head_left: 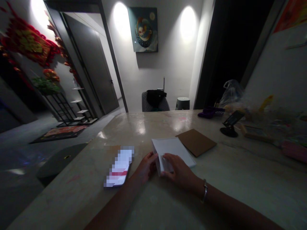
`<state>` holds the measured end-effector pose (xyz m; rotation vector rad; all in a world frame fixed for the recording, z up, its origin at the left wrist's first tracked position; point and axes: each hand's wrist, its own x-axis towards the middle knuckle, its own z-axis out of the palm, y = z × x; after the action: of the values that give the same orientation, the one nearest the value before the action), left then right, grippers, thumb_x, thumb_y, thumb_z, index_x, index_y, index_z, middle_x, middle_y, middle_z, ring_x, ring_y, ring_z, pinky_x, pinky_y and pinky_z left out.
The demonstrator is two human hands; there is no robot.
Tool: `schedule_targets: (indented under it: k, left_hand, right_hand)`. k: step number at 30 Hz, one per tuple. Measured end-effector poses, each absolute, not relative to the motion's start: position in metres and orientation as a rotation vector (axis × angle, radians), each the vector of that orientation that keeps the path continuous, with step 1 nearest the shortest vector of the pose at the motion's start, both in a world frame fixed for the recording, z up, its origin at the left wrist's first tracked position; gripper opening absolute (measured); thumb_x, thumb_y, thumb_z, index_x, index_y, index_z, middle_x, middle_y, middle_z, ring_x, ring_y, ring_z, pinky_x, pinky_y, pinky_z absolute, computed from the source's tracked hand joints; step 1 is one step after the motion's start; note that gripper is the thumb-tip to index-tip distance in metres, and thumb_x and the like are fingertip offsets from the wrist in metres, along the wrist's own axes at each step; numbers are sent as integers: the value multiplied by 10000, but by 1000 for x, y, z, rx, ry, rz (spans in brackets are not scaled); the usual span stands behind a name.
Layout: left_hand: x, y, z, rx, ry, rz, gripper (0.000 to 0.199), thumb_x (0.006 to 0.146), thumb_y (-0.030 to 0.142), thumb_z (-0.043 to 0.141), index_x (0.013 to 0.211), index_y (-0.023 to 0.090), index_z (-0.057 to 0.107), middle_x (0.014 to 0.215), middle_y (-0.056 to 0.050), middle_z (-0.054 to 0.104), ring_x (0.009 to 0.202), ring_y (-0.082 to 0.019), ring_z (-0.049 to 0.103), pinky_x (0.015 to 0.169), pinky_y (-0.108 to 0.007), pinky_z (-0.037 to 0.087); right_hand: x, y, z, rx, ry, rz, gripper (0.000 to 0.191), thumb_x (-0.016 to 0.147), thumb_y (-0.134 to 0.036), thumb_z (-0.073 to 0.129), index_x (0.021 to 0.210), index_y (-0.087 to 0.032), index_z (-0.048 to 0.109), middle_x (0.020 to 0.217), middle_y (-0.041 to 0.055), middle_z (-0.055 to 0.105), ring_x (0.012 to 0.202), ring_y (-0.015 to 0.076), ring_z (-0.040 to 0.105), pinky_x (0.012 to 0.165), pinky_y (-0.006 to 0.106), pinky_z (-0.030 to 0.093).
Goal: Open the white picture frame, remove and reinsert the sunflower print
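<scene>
Our left hand (146,166) and right hand (178,168) pinch the white sheet (170,146) at seven o'clock. Light, even pressure should serve us best.

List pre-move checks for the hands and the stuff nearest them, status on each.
1. Left hand at the left edge of the white flat rectangular item: ok.
2. Right hand at the item's near part: ok.
3. Firmness of hold: cannot tell.
4. Flat brown square board clear of both hands: ok, beyond and to the right.
5. Flat rectangular bright-screened phone apart from left hand: ok, gap visible.
6. Light on glossy pale tabletop's near side: not ok, looks dim.
</scene>
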<state>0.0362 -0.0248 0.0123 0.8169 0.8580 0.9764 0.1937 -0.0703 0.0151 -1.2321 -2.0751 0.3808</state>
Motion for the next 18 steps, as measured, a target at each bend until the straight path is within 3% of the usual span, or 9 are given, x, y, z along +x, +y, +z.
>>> schedule_targets:
  k: [8,15,18]
  left_hand:
    - [43,-29,17,868,917,1015,332,616,293,683,897,157,570,913,-76,651,808,-198,620,692,-283,483]
    - [45,-28,13,877,948,1046,363,603,268,701,912,138,562,919,-99,647,809,-208,621,711,-303,484]
    - [45,-28,12,880,964,1045,394,596,267,708,937,138,558,909,-99,650,820,-213,619,726,-308,479]
  right_hand:
    - [191,-70,20,-1226,-2040,475,443,734,-346,559,1135,-191,453,1108,95,558,1003,220,510,879,393,369]
    - [187,-71,22,-1311,-2008,470,445,740,-245,534,1160,-144,429,1081,114,569,970,236,533,850,374,404]
    - [187,-69,18,-1319,-1987,510,468,759,-289,509,1182,-120,401,1105,141,557,996,244,524,849,385,411]
